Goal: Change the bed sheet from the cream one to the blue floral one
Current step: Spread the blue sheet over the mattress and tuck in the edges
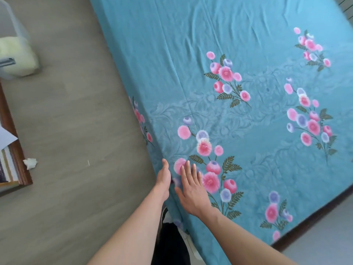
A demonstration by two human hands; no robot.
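1. Blue sheet [219, 54]: thin woven cloth, spread over bed, fold creases and small wrinkles, pink and lilac round blooms with dark green fronds, faint tonal leaf bands.
2. Left hand [164, 178]: edge-on at bed side, fingers straight and together, against sheet edge; pinching or not, cannot tell.
3. Right hand [192, 190]: palm down flat on sheet, fingers spread, gripping nothing.
4. Grey wood-grain floor [66, 121]; crumpled white tissue [30, 163]; pale yellow-cream bundle [18, 58] in clear bin, well apart from bed.

Blue floral sheet [238, 44] top clear; floor [76, 111] alongside open; shelf [17, 159] far left.
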